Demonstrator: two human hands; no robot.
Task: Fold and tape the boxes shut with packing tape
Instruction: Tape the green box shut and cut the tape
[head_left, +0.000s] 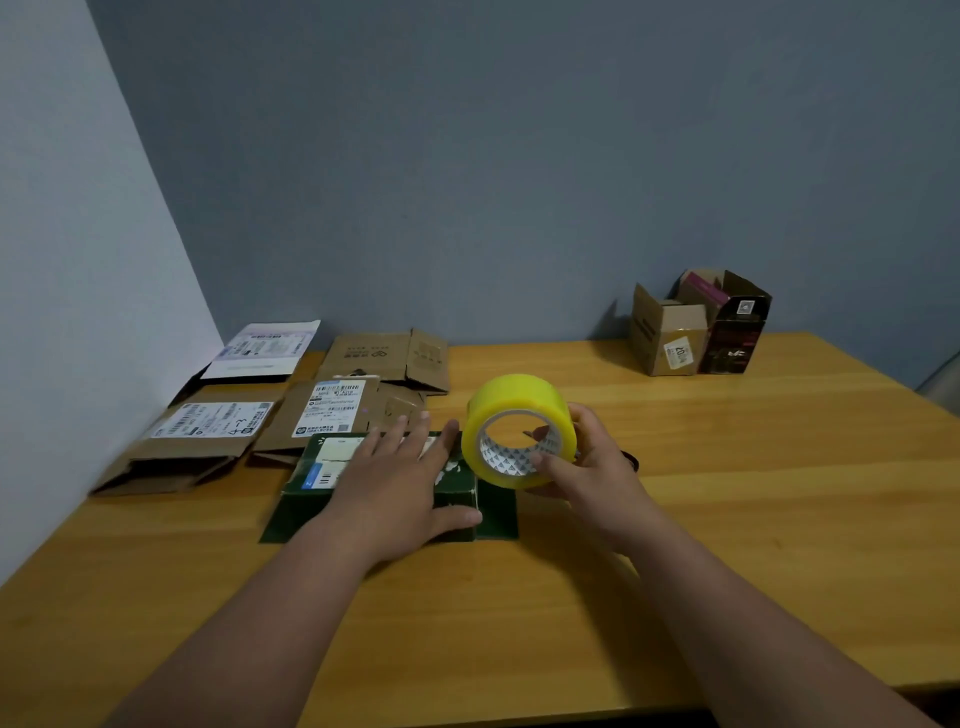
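A dark green box (457, 493) with white labels lies on the wooden table (727, 493) in front of me. My left hand (400, 478) presses flat on its top, fingers straight and spread. My right hand (582, 462) grips a yellow roll of packing tape (511, 402) just right of the box, thumb inside the core and fingers round the outer side. The roll stands on edge with its hole facing me, and its lower rim sits at the box's right end.
Several flattened brown cardboard boxes (322, 415) with shipping labels lie at the back left against the wall. An open brown box (670, 332) and a dark carton (732, 338) stand at the back right. A small dark object (629, 460) shows behind my right hand.
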